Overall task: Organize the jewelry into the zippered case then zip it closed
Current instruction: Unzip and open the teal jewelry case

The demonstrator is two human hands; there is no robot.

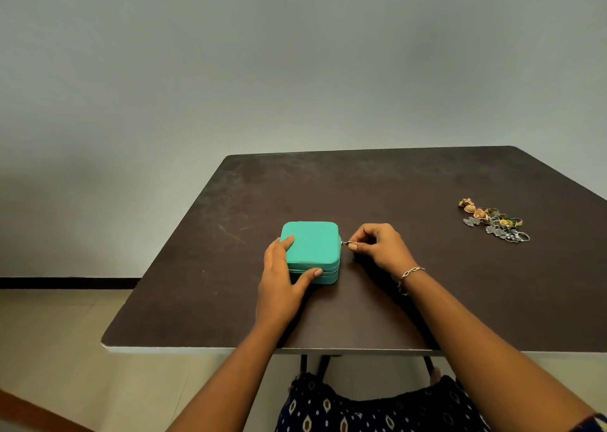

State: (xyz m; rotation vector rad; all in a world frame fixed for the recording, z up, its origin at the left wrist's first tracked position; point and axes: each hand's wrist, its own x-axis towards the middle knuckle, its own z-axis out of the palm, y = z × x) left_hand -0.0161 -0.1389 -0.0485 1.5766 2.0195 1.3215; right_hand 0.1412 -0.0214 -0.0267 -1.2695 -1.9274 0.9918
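A teal zippered case (312, 242) lies closed near the front middle of the dark table (377, 185). My left hand (282, 277) holds its left front corner, fingertips on the lid and thumb along the front wall. To the case's right, my right hand (377, 246) pinches the small metal zipper pull (347, 243) at the right side of the case. A heap of jewelry (494, 221), gold and silver pieces tangled together, lies far off at the right of the table.
The table's front edge (262, 350) runs just above my lap. A grey wall rises behind the table, and the floor drops away to the left. A thin bracelet (410, 272) circles my right wrist.
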